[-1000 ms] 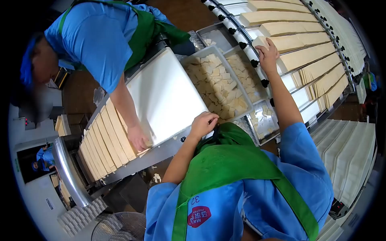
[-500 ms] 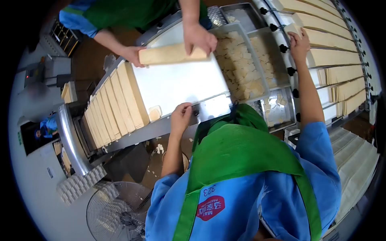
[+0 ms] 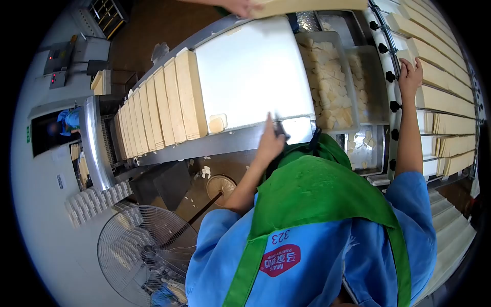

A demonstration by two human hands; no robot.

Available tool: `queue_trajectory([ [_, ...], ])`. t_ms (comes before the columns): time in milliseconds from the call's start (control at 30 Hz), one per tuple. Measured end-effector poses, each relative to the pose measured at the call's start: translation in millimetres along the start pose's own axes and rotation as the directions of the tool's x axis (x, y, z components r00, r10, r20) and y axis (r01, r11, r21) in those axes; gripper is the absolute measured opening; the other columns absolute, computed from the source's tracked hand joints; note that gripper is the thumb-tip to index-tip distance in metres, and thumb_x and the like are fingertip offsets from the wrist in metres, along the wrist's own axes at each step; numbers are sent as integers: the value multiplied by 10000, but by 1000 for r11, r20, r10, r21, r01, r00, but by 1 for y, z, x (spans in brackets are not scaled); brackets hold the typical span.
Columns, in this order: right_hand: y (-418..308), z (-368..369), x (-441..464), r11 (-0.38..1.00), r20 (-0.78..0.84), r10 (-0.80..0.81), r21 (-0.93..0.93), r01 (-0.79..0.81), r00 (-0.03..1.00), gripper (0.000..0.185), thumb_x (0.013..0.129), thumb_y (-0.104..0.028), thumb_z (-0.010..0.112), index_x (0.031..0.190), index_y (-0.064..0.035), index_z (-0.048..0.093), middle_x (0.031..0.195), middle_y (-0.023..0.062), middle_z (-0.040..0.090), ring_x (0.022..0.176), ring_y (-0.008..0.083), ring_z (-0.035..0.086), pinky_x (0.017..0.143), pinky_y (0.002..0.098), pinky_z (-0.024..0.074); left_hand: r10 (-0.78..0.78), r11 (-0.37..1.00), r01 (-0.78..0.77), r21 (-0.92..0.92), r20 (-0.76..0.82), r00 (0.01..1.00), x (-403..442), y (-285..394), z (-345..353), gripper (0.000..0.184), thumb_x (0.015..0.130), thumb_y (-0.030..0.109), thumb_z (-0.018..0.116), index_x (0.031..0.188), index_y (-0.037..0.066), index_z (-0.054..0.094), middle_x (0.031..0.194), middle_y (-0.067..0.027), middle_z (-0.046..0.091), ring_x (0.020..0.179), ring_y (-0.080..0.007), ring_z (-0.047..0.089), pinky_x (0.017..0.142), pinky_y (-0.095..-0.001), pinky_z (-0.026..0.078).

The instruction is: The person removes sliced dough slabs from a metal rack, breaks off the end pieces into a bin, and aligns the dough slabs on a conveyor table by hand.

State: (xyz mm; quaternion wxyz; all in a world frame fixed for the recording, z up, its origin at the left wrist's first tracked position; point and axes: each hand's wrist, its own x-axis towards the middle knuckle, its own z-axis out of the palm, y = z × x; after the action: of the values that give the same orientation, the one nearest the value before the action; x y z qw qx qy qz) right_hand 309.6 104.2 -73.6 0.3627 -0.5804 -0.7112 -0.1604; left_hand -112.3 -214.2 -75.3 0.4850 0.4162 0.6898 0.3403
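My left hand (image 3: 271, 141) is blurred at the near edge of the white belt (image 3: 255, 71), beside a dark knob; what its fingers do is smeared. At the right, my right hand (image 3: 410, 77) touches the near end of a pale dough strip (image 3: 434, 70) on the racked conveyor, its fingers partly spread. Several long dough stacks (image 3: 186, 97) lie side by side on the belt's left part, with small loose pieces (image 3: 217, 123) next to them. At the top, a co-worker's hand (image 3: 243, 7) holds one end of a long dough stack (image 3: 312, 6).
Bins of dough scraps (image 3: 330, 82) stand between the belt and the racked conveyor. A metal tray (image 3: 365, 148) with scraps lies nearer me. A large wire fan (image 3: 146, 250) stands at the lower left, near a round-based pole (image 3: 221, 189). A curved metal cover (image 3: 97, 143) spans the belt's far left.
The co-worker's long stack has moved from over the belt to the top edge, towards the right. My left hand has moved right along the belt's edge. The view has shifted.
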Motion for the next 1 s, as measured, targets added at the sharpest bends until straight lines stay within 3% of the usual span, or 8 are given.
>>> queue_trajectory([
  [33,2,1,0,1000,4,11,1,-11,1000,165,868,-310,599,991,-303,708,1294,141,499,1209,330,456,978,496,341,51,983,-35,-180,82,995,-1,5,10,809,798,53,538,1471,2,92,1104,-286,582,1004,-385,598,889,-399,463],
  [133,-5,-2,2,1000,13,17,-20,-17,1000,189,845,-372,632,997,-291,709,1293,165,496,1217,338,452,995,496,328,33,981,-106,163,396,918,2,30,21,764,795,32,543,1475,79,197,1233,-293,528,1104,-396,556,992,-368,413],
  [233,-4,-4,0,995,42,12,-99,-7,999,210,841,-388,640,1012,-286,709,1304,183,484,1194,348,467,985,480,353,150,967,-44,-252,418,896,-1,30,27,626,863,-75,443,1449,91,295,1405,-193,420,1294,-267,425,1060,-336,334],
  [567,13,2,-2,988,16,-23,-153,25,1000,207,824,-376,652,1016,-341,720,1339,139,475,1150,336,508,934,540,385,8,950,-85,-301,-249,969,12,-4,-39,245,910,14,511,1144,14,584,999,-41,622,857,-100,583,769,-234,482],
  [667,5,15,-2,783,60,461,-496,-374,885,227,806,-415,653,1023,-477,679,1454,6,358,1287,310,369,935,725,224,48,962,-152,-229,-405,913,12,-18,-71,236,907,25,520,1130,16,595,995,-38,622,828,-88,586,733,-218,477],
  [767,-8,16,8,692,112,603,-565,-449,789,237,830,-462,604,1053,-439,682,1463,-40,359,1332,297,315,977,696,183,-149,946,-10,-325,-461,875,2,-30,-108,274,884,51,553,1148,-19,568,1063,-111,602,937,-175,585,824,-288,470],
  [833,-9,13,7,682,69,599,-567,-463,797,234,832,-465,596,1051,-458,675,1465,-49,356,1329,301,315,983,697,172,274,908,51,416,-682,678,2,-60,-131,457,821,110,636,1215,-65,484,1095,-228,544,1037,-344,515,934,-401,406],
  [1000,-23,19,15,597,97,594,-719,-357,799,208,822,-397,597,1003,-438,691,1436,30,402,1265,299,402,1014,625,238,-57,899,376,225,-790,611,-8,-93,-169,751,746,183,731,1312,-91,320,1283,-346,304,1172,-478,346,1016,-475,316],
])
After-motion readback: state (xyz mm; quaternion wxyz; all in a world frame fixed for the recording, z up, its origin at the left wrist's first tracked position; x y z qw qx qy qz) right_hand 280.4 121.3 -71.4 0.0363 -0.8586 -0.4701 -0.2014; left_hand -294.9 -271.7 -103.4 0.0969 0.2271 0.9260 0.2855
